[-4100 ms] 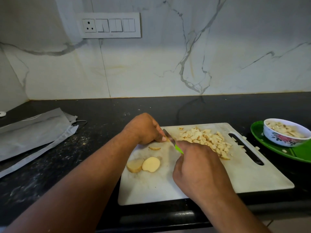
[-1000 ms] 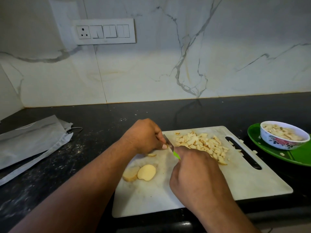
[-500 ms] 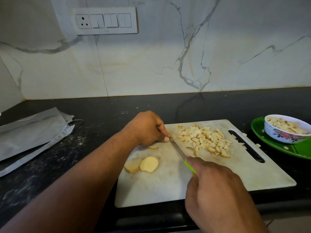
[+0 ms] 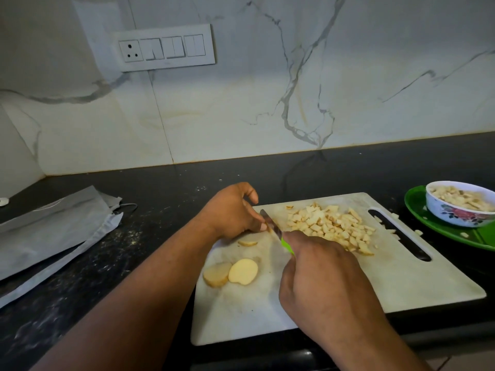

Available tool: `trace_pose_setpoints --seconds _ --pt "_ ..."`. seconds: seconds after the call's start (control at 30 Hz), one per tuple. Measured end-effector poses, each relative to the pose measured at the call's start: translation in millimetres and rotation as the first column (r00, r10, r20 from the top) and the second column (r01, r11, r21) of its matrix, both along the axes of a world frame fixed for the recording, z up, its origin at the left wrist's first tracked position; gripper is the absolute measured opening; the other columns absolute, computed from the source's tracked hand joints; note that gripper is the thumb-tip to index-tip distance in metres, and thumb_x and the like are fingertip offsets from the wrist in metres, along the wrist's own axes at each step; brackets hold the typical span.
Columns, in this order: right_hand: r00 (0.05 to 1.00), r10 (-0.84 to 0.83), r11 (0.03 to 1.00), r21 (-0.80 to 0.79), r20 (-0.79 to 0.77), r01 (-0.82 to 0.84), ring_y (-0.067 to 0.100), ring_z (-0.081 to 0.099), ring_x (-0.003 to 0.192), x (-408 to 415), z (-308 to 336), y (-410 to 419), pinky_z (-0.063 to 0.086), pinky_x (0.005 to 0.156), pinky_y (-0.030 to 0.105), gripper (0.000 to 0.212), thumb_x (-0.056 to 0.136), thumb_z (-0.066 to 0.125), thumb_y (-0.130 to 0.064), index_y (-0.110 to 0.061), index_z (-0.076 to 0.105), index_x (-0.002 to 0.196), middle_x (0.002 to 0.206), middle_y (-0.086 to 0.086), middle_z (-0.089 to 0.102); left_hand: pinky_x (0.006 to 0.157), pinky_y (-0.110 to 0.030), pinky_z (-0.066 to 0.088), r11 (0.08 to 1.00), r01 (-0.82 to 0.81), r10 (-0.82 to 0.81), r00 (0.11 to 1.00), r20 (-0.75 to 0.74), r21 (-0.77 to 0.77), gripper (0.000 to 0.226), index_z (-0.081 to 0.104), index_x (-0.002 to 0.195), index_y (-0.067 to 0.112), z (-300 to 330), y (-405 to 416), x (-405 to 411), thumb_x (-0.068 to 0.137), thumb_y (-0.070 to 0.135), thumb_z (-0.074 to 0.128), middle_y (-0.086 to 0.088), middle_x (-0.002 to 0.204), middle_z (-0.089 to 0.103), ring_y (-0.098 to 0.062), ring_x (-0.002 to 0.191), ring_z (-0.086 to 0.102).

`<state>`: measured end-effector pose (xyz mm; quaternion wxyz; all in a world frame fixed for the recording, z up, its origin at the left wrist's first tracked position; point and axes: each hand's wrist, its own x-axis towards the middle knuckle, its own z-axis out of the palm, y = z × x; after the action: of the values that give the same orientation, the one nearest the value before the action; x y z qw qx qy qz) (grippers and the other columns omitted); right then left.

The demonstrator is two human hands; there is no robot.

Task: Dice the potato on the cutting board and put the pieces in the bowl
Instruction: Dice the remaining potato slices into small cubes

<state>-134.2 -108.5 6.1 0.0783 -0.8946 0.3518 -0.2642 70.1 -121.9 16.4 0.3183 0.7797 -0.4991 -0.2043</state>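
A white cutting board point(image 4: 417, 279) lies on the black counter. My right hand point(image 4: 318, 271) grips a green-handled knife point(image 4: 270, 223) whose blade rests against the fingertips of my left hand point(image 4: 233, 212). That hand is curled over a potato piece, mostly hidden beneath it. Two round potato slices point(image 4: 230, 273) and a thin sliver point(image 4: 247, 243) lie on the board's left part. A heap of diced potato point(image 4: 332, 223) sits at the board's far side. At the right a floral bowl point(image 4: 458, 210) holds more diced pieces.
The bowl stands on a green plate point(image 4: 439, 231) with a few stray pieces around it. Grey folded cloth bags point(image 4: 51, 231) lie on the counter at the left. A switch panel point(image 4: 166, 48) is on the marble wall behind.
My right hand has moved forward again, bringing the knife blade back against my left fingertips after having drawn back toward me half a second ago. My left hand has stayed put.
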Motion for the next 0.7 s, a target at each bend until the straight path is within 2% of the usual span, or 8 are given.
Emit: trace_pose_setpoints --seconds 0.07,0.13,0.23,0.3,0.4,0.53,0.7 --pt "1.0 -0.005 1.0 -0.003 -0.014 0.005 0.005 0.06 0.098 1.9 -3.0 -0.7 0.048 0.084 0.018 0.043 0.093 0.046 -0.028 -0.031 0.049 0.136 0.112 -0.012 0.064 0.074 -0.025 0.053 1.0 -0.022 0.022 1.0 -0.015 0.019 0.048 0.054 0.107 0.022 0.8 -1.6 -0.5 0.077 0.013 0.091 0.008 0.076 0.078 -0.008 0.079 0.075" --pt "1.0 -0.015 1.0 -0.014 -0.024 0.014 0.006 0.06 0.096 2.9 -4.7 -1.0 0.048 0.082 0.018 0.043 0.093 0.046 -0.028 -0.031 0.049 0.136 0.11 -0.012 0.064 0.079 -0.027 0.055 0.998 -0.056 0.055 0.998 0.005 0.04 0.054 0.054 0.113 0.022 1.1 -4.1 -0.3 0.076 0.015 0.092 0.006 0.079 0.078 -0.01 0.083 0.074" --pt "1.0 -0.016 1.0 -0.027 -0.02 0.016 0.006 0.06 0.094 4.0 -5.9 1.9 0.047 0.081 0.017 0.042 0.093 0.046 -0.027 -0.031 0.049 0.135 0.109 -0.012 0.064 0.086 -0.035 0.057 0.992 -0.109 0.104 0.992 0.073 0.064 0.06 0.053 0.116 0.023 2.0 -6.5 -1.1 0.072 0.022 0.095 0.001 0.094 0.074 -0.017 0.093 0.069" --pt "0.999 -0.028 0.999 -0.025 -0.017 0.027 0.006 0.06 0.095 5.0 -6.7 3.6 0.047 0.081 0.017 0.043 0.093 0.047 -0.028 -0.03 0.049 0.136 0.111 -0.012 0.064 0.082 -0.033 0.054 0.99 -0.121 0.114 0.989 0.091 0.068 0.06 0.052 0.115 0.025 2.9 -6.7 -2.4 0.073 0.024 0.094 -0.001 0.1 0.07 -0.018 0.096 0.066" --pt "0.999 -0.043 0.999 -0.028 -0.021 0.042 0.007 0.061 0.092 6.1 -7.6 2.5 0.048 0.079 0.019 0.042 0.091 0.049 -0.026 -0.029 0.052 0.133 0.107 -0.011 0.066 0.076 -0.03 0.05 0.989 -0.128 0.121 0.987 0.106 0.069 0.059 0.051 0.114 0.025 3.5 -6.2 -3.5 0.073 0.025 0.094 0.001 0.099 0.067 -0.016 0.094 0.064" --pt "1.0 -0.028 1.0 -0.013 -0.009 0.028 0.007 0.06 0.09 7.3 -10.3 0.4 0.044 0.075 0.017 0.042 0.091 0.049 -0.025 -0.03 0.051 0.132 0.105 -0.011 0.064 0.081 -0.03 0.05 0.989 -0.129 0.121 0.987 0.102 0.074 0.058 0.052 0.117 0.023 3.8 -5.3 -5.4 0.076 0.024 0.092 -0.001 0.102 0.069 -0.019 0.099 0.065" --pt "1.0 -0.016 1.0 0.016 -0.007 0.016 0.008 0.058 0.086 5.3 -8.8 -0.5 0.049 0.075 0.019 0.041 0.09 0.051 -0.024 -0.03 0.053 0.131 0.1 -0.011 0.064 0.083 -0.033 0.054 0.988 -0.131 0.119 0.982 0.143 0.078 0.053 0.051 0.109 0.025 5.8 -6.2 -8.1 0.076 0.025 0.092 -0.002 0.1 0.07 -0.02 0.096 0.066"
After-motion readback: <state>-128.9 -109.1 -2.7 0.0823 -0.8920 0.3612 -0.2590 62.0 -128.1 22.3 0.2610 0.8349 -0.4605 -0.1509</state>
